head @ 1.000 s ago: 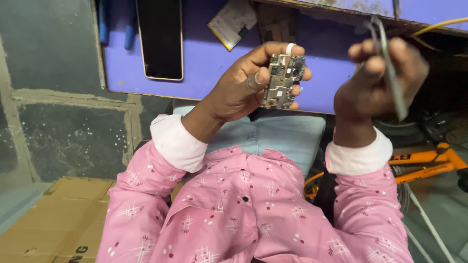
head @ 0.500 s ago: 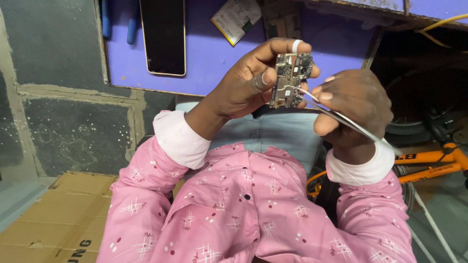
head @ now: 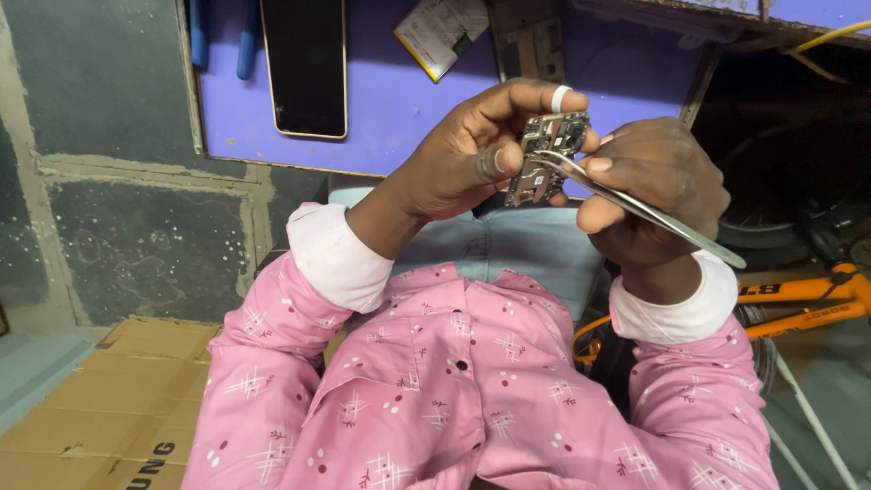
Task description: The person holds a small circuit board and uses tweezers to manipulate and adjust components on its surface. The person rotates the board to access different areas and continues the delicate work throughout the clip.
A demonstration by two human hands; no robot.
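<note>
Circuit board [head: 547, 156], small, centre-top of the head view: pinched upright by left hand [head: 472, 159], fingers curled around its edges. Metal tweezers [head: 635, 207]: pinched in right hand [head: 658, 186], tips touching board. Dark phone [head: 304, 65] on purple counter [head: 390, 100], upper left.

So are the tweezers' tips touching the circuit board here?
Touching. The head view shows the right hand holding metal tweezers whose tips lie on the face of the small circuit board, with no gap visible; the left hand holds the board.
</note>
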